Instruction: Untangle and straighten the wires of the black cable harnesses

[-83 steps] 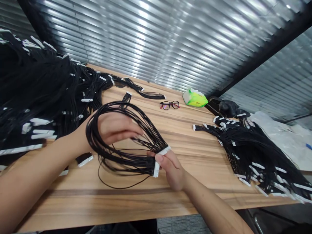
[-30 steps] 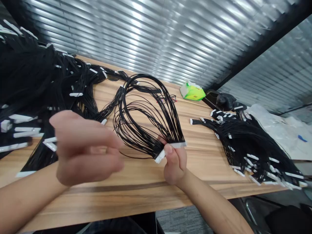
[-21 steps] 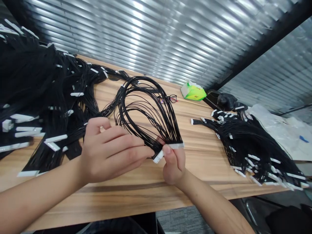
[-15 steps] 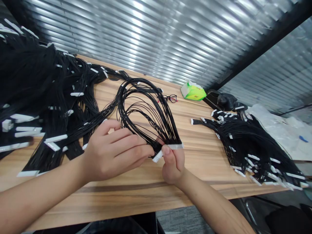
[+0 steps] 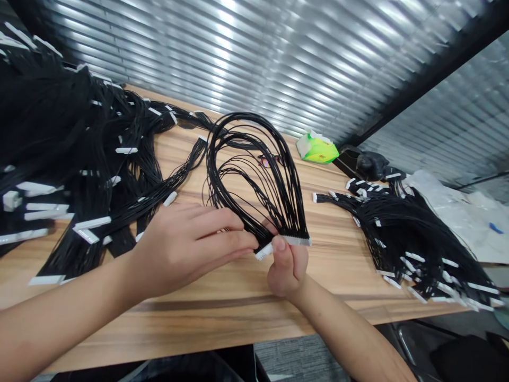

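Above the middle of the table, a black wire harness (image 5: 292, 185) is bent into a loop, its two white connectors (image 5: 296, 241) brought close together at the bottom. My right hand (image 5: 288, 268) pinches the right-hand connector between thumb and fingers. My left hand (image 5: 194, 249) is closed around the wires just behind the other white connector (image 5: 263, 251); its thumb is hidden. Left of the loop, another black wire bundle (image 5: 159, 193) lies on the table, with a white connector (image 5: 170, 199) near my left hand.
A large heap of black harnesses (image 5: 43, 122) with white connectors covers the left side. A second pile (image 5: 413, 228) lies at the right. Behind the loop are glasses (image 5: 265, 161) and a green tissue pack (image 5: 317, 148). Corrugated metal panelling (image 5: 246, 58) rises behind the wooden table (image 5: 238, 313).
Both hands have shifted slightly right with the looped harness, which has come away from the wire bundle on its left. The loop stands a little higher and now covers part of the glasses.
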Demonstrator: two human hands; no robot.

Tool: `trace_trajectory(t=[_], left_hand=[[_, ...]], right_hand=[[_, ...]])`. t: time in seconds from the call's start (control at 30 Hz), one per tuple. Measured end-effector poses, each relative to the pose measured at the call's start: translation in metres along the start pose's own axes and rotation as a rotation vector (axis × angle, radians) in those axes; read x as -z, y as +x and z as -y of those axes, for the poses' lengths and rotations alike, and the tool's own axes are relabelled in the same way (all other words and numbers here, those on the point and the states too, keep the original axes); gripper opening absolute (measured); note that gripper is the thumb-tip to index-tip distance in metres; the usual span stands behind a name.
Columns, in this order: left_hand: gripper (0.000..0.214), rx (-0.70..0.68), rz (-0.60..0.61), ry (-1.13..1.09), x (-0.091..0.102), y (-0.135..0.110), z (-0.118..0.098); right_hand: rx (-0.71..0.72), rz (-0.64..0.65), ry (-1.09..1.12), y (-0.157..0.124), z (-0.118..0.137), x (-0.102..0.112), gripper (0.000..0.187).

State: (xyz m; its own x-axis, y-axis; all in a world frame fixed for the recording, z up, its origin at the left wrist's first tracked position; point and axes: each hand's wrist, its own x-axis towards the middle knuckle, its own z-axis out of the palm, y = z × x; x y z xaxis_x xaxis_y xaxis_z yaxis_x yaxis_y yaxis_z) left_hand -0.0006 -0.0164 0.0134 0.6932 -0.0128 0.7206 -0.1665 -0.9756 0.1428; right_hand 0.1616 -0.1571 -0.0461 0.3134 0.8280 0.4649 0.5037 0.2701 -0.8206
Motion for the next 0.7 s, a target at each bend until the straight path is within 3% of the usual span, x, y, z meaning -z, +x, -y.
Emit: trace_trajectory(t=[0.27,0.37,0.43,0.53,0.63,0.7], left_hand=[[0.008,0.138,0.303,-0.198,0.010,0.002,0.005],[0.008,0.158,0.365,-0.193,0.010,0.003,0.007],[0.012,0.110,0.335,-0.107,0.009,0.005,0.008],[0.023,-0.047,0.173,0.113,0.011,0.006,0.011],[0.036,-0.172,0.032,0.152,0.022,0.003,0.018],[0.041,-0.199,0.069,0.049,0.031,0.001,0.024]], right_hand=[[0.103,0.069,-0.129,0.010,0.011,-0.003,0.040],[0.167,0.094,-0.139,0.016,0.016,-0.004,0.035],[0.140,0.092,-0.125,0.016,0.017,-0.005,0.036],[-0.061,0.000,0.021,0.015,0.015,-0.010,0.039],[-0.261,-0.244,0.292,0.020,0.014,-0.014,0.041],[-0.312,-0.406,0.418,0.027,0.016,-0.013,0.041]])
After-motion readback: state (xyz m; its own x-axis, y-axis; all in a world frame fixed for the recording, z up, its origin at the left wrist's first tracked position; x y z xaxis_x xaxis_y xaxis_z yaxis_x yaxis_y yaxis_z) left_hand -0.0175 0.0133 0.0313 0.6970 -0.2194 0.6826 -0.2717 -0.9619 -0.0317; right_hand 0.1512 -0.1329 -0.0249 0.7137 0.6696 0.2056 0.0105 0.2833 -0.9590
